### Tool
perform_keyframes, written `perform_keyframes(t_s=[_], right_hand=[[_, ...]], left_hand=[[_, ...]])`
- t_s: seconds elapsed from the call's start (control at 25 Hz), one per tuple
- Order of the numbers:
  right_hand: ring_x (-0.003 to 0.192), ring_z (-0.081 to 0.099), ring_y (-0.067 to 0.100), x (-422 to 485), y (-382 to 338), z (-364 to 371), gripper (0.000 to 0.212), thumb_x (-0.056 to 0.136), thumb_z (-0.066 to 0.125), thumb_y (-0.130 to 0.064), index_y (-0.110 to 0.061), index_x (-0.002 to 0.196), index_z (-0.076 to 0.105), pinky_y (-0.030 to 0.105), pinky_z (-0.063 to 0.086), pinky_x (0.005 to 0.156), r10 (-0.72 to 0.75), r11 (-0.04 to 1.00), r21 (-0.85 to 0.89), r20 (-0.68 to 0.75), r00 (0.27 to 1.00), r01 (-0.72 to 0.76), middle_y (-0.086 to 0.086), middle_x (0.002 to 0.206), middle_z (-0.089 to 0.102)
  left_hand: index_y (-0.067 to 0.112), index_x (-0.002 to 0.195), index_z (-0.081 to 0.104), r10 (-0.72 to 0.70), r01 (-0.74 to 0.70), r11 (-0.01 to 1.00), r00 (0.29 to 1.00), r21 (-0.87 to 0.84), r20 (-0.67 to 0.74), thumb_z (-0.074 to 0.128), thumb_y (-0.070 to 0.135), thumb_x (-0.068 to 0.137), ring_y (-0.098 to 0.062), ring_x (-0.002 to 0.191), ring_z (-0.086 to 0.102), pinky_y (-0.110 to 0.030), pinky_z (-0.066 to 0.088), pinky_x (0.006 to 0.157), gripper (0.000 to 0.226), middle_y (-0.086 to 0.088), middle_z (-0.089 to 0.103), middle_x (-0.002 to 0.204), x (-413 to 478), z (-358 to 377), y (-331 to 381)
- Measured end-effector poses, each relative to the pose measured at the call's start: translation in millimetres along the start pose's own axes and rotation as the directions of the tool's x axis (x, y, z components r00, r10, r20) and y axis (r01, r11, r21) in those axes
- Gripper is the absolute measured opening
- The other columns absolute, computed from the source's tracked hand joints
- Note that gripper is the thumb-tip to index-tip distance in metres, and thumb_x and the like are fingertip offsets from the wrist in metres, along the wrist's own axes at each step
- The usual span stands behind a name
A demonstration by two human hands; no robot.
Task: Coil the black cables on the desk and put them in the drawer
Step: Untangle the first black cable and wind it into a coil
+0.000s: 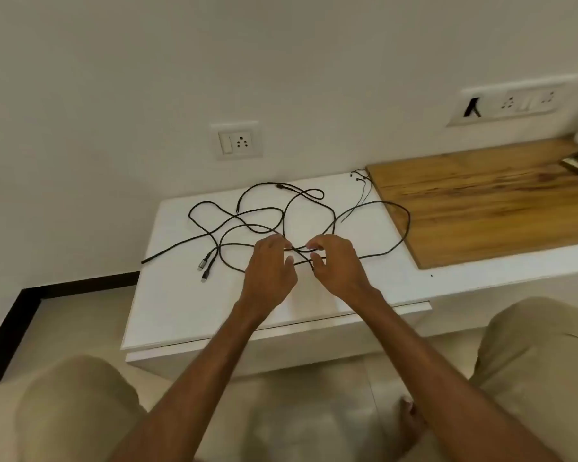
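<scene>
A tangle of black cables (283, 221) lies spread on a white tabletop (181, 311) to the left of a wooden board (481, 208), as a seated person in beige shorts (77, 411) reaches in with both arms. The heap runs longer side to side than front to back. Its rightmost loop laps over the board's left edge, and one straight loose end points away from the board, reaching the tabletop's far left edge. Two plugs, one silver (202, 264) and one black (206, 276), lie side by side on that same side, tips pointing toward the person.

The left hand (269, 265) and right hand (339, 265) meet at the near side of the heap, left of the board's near corner. Each has its fingers curled and appears to pinch a strand, with crossed loops all round them. A thinner wire (361, 185) lies against the board's far left corner. A wall socket (240, 140) sits behind the heap, and a switch panel (508, 103) is mounted above the board.
</scene>
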State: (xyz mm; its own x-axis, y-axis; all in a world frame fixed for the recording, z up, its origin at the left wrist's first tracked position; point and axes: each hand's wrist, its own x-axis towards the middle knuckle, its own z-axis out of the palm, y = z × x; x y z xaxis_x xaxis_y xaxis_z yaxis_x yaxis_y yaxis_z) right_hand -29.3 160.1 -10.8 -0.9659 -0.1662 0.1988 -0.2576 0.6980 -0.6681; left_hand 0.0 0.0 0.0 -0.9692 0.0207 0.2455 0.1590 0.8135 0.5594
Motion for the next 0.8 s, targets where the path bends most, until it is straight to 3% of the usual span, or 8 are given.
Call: perform_keyframes(t_s=[0.12,0.24,0.36,0.48,0.6,0.72,0.8], right_hand=[[0.115,0.064,0.022,-9.2,-3.4,2.4,0.030,0.094,0.069,-0.026,-0.010,0.120,0.068,0.037,0.052,0.098,-0.021,0.994,-0.108,0.005,1.000,0.021,0.004,0.119,0.071],[0.111,0.065,0.021,-13.3,-14.0,0.9,0.037,0.093,0.069,-0.036,-0.012,0.121,0.067,0.040,0.051,0.098,0.061,0.970,-0.240,0.087,0.994,-0.039,0.003,0.114,0.073],[0.102,0.069,0.022,-13.2,-15.7,1.5,0.021,0.094,0.065,-0.026,-0.015,0.111,0.071,0.041,0.052,0.096,0.107,0.951,-0.301,0.127,0.986,-0.064,0.001,0.103,0.075],[0.090,0.071,0.022,-13.7,-11.2,1.9,0.012,0.091,0.065,-0.019,-0.016,0.094,0.076,0.041,0.057,0.087,0.097,0.951,-0.303,0.108,0.989,-0.060,-0.001,0.091,0.076],[0.102,0.069,0.022,-11.7,-8.1,4.3,0.020,0.091,0.066,-0.024,-0.017,0.108,0.072,0.041,0.053,0.095,0.139,0.953,-0.288,0.130,0.982,-0.097,-0.001,0.105,0.075],[0.119,0.061,0.021,-3.1,-8.5,3.2,0.045,0.089,0.068,-0.038,-0.019,0.128,0.059,0.041,0.042,0.105,0.212,0.935,-0.332,0.243,0.947,-0.124,-0.001,0.124,0.067],[0.120,0.059,0.022,6.2,-10.2,-0.7,0.053,0.087,0.070,-0.049,-0.019,0.129,0.058,0.043,0.042,0.106,0.254,0.930,-0.341,0.325,0.911,-0.138,-0.002,0.125,0.063]], left_hand=[[0.008,0.122,0.061,-0.009,0.009,1.000,1.000,0.002,-0.007,0.061,0.010,0.094,-0.024,0.128,0.049,-0.031,0.043,0.100,0.029,-0.005,0.062,0.128,-15.5,-3.7,-1.1],[0.009,0.120,0.062,-0.010,0.010,1.000,1.000,-0.011,0.009,0.061,0.012,0.094,-0.023,0.127,0.049,-0.027,0.040,0.096,0.026,-0.004,0.062,0.127,-27.6,-8.7,-0.3],[0.014,0.114,0.065,-0.068,0.068,0.997,0.998,-0.047,0.002,0.060,0.015,0.094,-0.016,0.118,0.052,-0.020,0.037,0.087,0.020,0.001,0.065,0.118,-37.3,-16.3,0.7],[0.016,0.114,0.067,-0.111,0.111,0.994,0.993,0.017,0.033,0.058,0.018,0.096,-0.016,0.117,0.052,-0.021,0.037,0.090,0.020,0.002,0.066,0.117,-46.5,-20.4,4.9],[0.016,0.113,0.067,-0.151,0.150,0.987,0.988,0.054,0.016,0.056,0.018,0.096,-0.017,0.116,0.053,-0.024,0.039,0.091,0.020,0.001,0.067,0.115,-48.9,-23.9,-1.1],[0.017,0.113,0.066,-0.166,0.167,0.984,0.986,0.068,-0.017,0.056,0.015,0.095,-0.016,0.113,0.055,-0.025,0.043,0.090,0.020,0.003,0.067,0.113,-45.0,-24.7,-7.6],[0.014,0.112,0.066,-0.119,0.125,0.990,0.989,0.069,-0.086,0.057,0.012,0.094,-0.018,0.111,0.057,-0.030,0.049,0.089,0.020,0.001,0.068,0.111,-37.2,-25.0,-16.4]])
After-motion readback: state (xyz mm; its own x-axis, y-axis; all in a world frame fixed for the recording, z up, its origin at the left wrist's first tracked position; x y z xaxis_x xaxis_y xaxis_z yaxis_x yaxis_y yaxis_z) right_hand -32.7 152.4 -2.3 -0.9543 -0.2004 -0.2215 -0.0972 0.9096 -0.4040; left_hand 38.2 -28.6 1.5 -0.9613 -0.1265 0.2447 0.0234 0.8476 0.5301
